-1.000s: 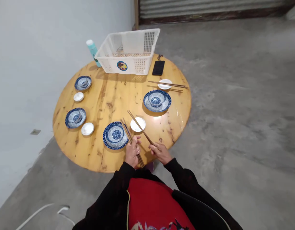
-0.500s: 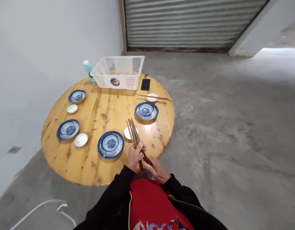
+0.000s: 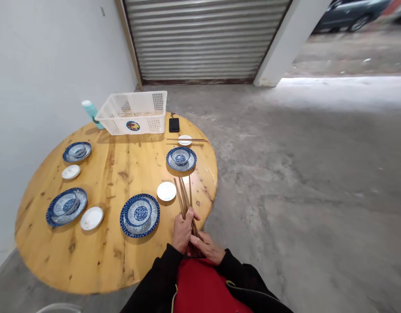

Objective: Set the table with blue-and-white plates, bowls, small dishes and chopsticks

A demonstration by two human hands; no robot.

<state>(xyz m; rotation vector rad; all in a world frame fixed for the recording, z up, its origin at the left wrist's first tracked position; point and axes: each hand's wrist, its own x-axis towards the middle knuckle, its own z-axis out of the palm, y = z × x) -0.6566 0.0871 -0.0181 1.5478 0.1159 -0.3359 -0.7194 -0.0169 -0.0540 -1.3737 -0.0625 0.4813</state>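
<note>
My left hand [image 3: 182,229] is wrapped round a bundle of several brown chopsticks [image 3: 183,198] that point up and away over the table's near right edge. My right hand [image 3: 207,248] sits just below it, fingers closed against the lower ends of the same chopsticks. Both hands hover at the rim of the round wooden table [image 3: 112,174]. Closest to them are a small white saucer [image 3: 166,191] and a blue patterned plate with a bowl in it [image 3: 139,214].
Three more blue plate-and-bowl sets [image 3: 181,158] [image 3: 66,206] [image 3: 77,151] stand around the table, with white saucers [image 3: 91,218] [image 3: 71,171] [image 3: 185,140]. One pair of chopsticks [image 3: 186,139] lies across the far saucer. A white basket [image 3: 132,113], a phone [image 3: 174,124] and a teal bottle [image 3: 90,111] stand at the back. Concrete floor lies to the right.
My right hand brought its pair of chopsticks over to the left hand's, so all are now in one bundle. The view lifted and swung right.
</note>
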